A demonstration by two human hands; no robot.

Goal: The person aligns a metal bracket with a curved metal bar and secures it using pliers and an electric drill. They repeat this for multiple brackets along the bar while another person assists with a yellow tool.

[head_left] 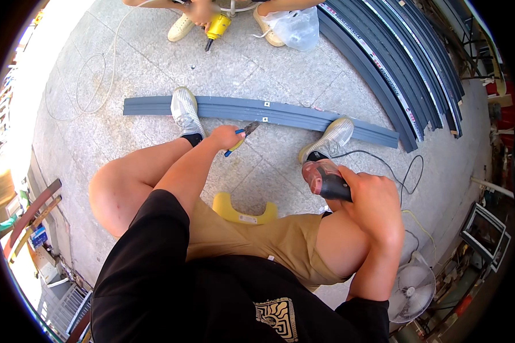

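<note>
Nearest, one yellow stool (244, 211) shows between the person's knees, and one white fan (411, 288) stands on the floor at lower right. The right hand (372, 197) is clamped around one red and black power drill (324, 179), held above the right knee. The left hand (226, 137) is closed on one pair of blue-handled pliers (243, 135), tips just short of one long grey rail (257, 111) lying across the pavement under two shoes. Farther off, another person's hand grips one yellow drill (216, 27), beside one clear plastic bag (297, 27).
</note>
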